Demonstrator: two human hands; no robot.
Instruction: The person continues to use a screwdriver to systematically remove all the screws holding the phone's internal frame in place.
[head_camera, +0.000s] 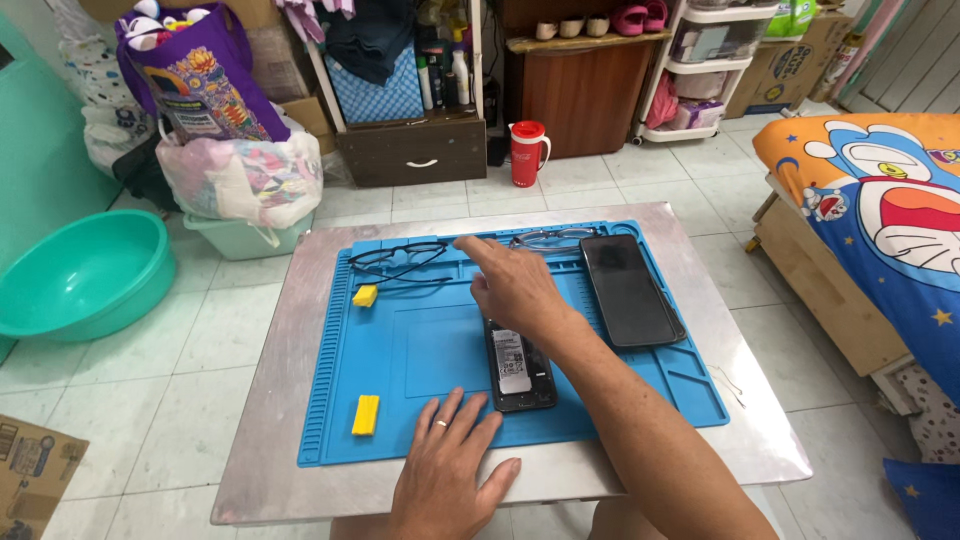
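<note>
My left hand (445, 470) lies flat, empty, steadying the blue silicone mat (400, 350); my right hand (510, 285) reaches — grasping nothing — over the opened black phone (520, 370) towards dark-framed spectacles (398, 258).

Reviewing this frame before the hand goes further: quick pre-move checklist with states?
1. Opened phone lies flat on blue mat: ok.
2. Left hand flat on the mat's near edge, holding nothing: ok.
3. Right hand empty, finger pointing toward black glasses: ok.
4. Back cover apart from the phone, on the mat: ok.
5. Yellow pieces away from both hands: ok.
6. Loose screws on the mat: cannot tell.
</note>
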